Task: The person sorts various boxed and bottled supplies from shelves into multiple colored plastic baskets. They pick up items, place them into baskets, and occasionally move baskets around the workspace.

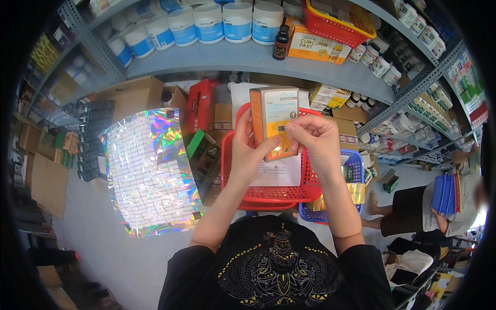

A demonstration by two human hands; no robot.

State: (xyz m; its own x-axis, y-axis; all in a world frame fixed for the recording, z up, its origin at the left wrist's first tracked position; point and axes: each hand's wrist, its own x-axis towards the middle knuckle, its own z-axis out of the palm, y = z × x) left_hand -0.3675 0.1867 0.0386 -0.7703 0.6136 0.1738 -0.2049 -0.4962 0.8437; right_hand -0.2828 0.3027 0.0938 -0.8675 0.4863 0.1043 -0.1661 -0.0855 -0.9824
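An orange, grey and yellow carton (276, 106) stands upright in front of me, above the red basket. My left hand (247, 152) grips it from the left, thumb across the front face and fingers along the left side. Against the carton's right side, my right hand (319, 139) is closed in a pinch, thumb and forefinger at the front face. Whatever lies between those fingertips is too small to make out. Below the carton, the red basket (274, 195) has a white printed sheet (281, 175) in it.
Beyond the basket runs a grey metal shelf (206, 64) with white tubs (209, 26), a dark bottle (280, 44) and an orange box (312, 49). A blue basket (356, 160) adjoins on the right. Shiny film covers many small white packs (147, 170) on the left. Another person (460, 206) carries stacked baskets.
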